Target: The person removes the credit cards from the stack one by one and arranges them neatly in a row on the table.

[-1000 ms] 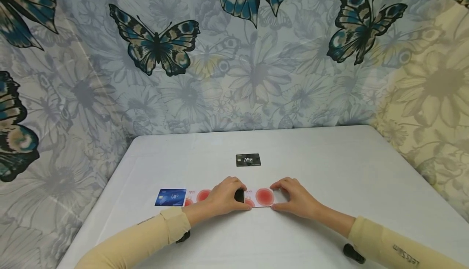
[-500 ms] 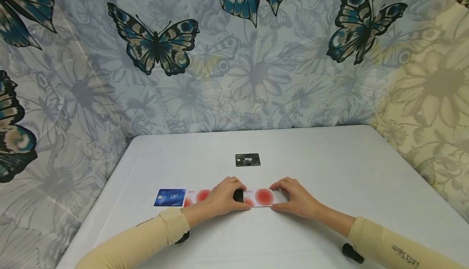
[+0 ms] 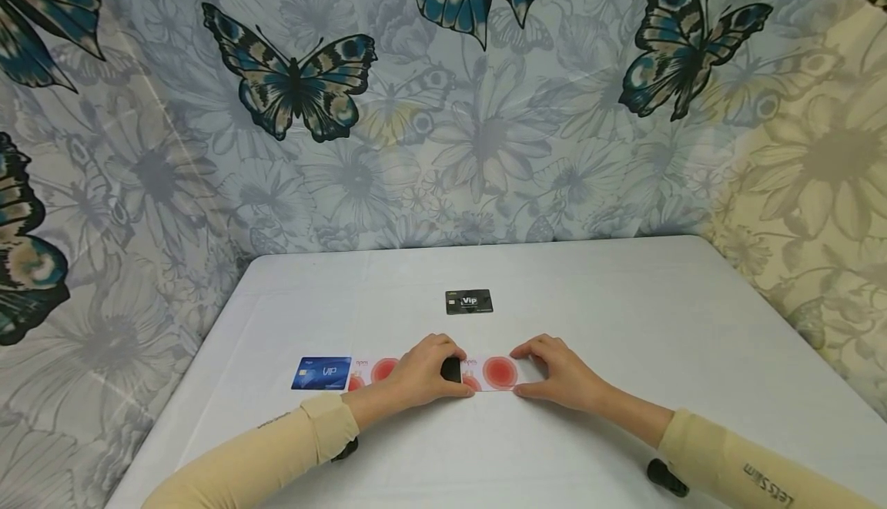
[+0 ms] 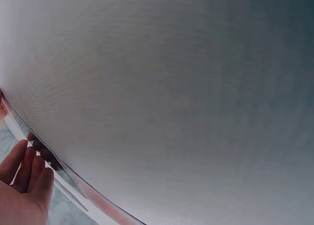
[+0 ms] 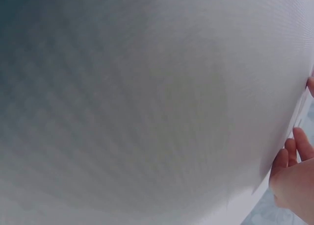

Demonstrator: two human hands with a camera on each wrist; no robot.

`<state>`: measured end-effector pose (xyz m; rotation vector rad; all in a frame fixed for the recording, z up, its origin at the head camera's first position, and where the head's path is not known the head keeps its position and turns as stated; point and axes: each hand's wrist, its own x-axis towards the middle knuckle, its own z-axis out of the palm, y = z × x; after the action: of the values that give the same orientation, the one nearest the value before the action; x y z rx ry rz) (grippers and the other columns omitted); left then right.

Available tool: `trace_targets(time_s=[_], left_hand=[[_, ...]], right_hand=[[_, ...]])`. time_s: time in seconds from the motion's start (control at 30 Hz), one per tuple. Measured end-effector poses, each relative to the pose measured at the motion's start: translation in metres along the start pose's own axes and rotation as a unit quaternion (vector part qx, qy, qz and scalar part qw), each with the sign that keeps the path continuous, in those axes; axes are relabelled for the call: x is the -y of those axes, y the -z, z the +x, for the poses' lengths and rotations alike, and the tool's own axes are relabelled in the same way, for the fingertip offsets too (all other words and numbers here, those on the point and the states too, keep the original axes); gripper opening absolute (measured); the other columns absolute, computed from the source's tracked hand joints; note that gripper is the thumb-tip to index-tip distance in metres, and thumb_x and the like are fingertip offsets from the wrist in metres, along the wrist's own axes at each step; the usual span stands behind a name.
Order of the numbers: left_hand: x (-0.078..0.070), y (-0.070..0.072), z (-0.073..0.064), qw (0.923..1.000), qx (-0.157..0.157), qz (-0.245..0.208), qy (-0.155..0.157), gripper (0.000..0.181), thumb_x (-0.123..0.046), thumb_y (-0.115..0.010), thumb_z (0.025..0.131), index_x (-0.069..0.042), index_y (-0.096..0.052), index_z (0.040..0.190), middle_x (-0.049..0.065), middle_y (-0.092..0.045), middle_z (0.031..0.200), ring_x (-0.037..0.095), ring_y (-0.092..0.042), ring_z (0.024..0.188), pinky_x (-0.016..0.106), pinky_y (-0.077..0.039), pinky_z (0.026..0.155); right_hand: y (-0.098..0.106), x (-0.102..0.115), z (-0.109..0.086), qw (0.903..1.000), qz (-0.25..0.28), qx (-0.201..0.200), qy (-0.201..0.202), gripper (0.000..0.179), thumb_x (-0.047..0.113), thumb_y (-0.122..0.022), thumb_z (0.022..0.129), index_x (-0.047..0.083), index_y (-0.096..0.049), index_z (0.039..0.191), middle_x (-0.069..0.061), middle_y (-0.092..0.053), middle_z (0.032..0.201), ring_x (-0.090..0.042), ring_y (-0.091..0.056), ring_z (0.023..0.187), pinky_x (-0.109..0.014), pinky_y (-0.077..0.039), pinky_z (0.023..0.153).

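Note:
In the head view a white card with a red circle [image 3: 500, 373] lies on the table between my two hands. My left hand [image 3: 424, 370] holds its left end by the far and near edges with fingers and thumb. My right hand [image 3: 567, 378] pinches the right corners in the same way. Under the left palm shows part of a black card [image 3: 451, 370], touching the red-circle card; the rest is hidden. A second red-circle card [image 3: 383, 370] and a blue VIP card [image 3: 323, 373] continue the row leftward. Both wrist views catch the hands only at their edges.
A black Vip card [image 3: 469, 302] lies alone behind the row. The white table [image 3: 624, 301] ends at a curtain [image 3: 485, 147] printed with butterflies and flowers. Dark wrist devices [image 3: 667, 478] hang below the sleeves.
Almost nothing moves. Both hands keep their place at the red-circle card, whose near edge seems to lie slightly flatter now.

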<state>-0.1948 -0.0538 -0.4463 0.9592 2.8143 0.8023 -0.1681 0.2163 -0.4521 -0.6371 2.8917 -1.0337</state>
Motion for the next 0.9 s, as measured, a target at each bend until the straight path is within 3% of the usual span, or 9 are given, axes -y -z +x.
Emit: trace_targets(time_s=[0.43,0.6,0.73,0.9], left_hand=[[0.001,0.0,0.0,1.0,0.003,0.003,-0.004,0.047,-0.042,-0.082,0.076,-0.014,-0.069,0.112,-0.004,-0.06,0.107,0.011,-0.051,0.1,0.025,-0.049,0.082],[-0.002,0.003,0.001,0.9998,0.02,0.005,0.006,0.05,-0.042,-0.082,0.076,-0.013,-0.068,0.114,-0.004,-0.059,0.109,0.011,-0.051,0.102,0.027,-0.048,0.086],[-0.007,0.007,0.0,0.9991,0.034,-0.011,0.021,0.056,-0.042,-0.081,0.077,-0.01,-0.065,0.12,-0.002,-0.059,0.113,0.013,-0.052,0.105,0.031,-0.047,0.093],[-0.009,0.009,-0.007,0.9982,0.02,-0.051,0.025,0.055,-0.038,-0.079,0.08,-0.009,-0.063,0.123,0.001,-0.06,0.118,0.017,-0.054,0.108,0.034,-0.046,0.096]], right_hand=[[0.0,0.0,0.0,0.9998,0.007,0.008,-0.015,0.044,0.027,-0.085,0.075,0.015,-0.066,0.114,0.003,-0.058,0.109,-0.018,-0.05,0.103,-0.037,-0.049,0.088],[0.0,0.002,-0.001,0.9998,0.018,0.009,-0.009,0.046,0.028,-0.084,0.077,0.013,-0.065,0.116,0.002,-0.06,0.112,-0.019,-0.049,0.105,-0.037,-0.048,0.09],[0.0,0.006,-0.003,0.9996,0.025,0.009,-0.002,0.047,0.03,-0.083,0.078,0.013,-0.064,0.117,0.002,-0.061,0.114,-0.02,-0.049,0.107,-0.039,-0.047,0.091],[0.001,0.013,-0.005,0.9995,0.031,-0.001,0.002,0.045,0.029,-0.082,0.079,0.014,-0.064,0.117,0.003,-0.061,0.113,-0.02,-0.05,0.103,-0.04,-0.048,0.088]])
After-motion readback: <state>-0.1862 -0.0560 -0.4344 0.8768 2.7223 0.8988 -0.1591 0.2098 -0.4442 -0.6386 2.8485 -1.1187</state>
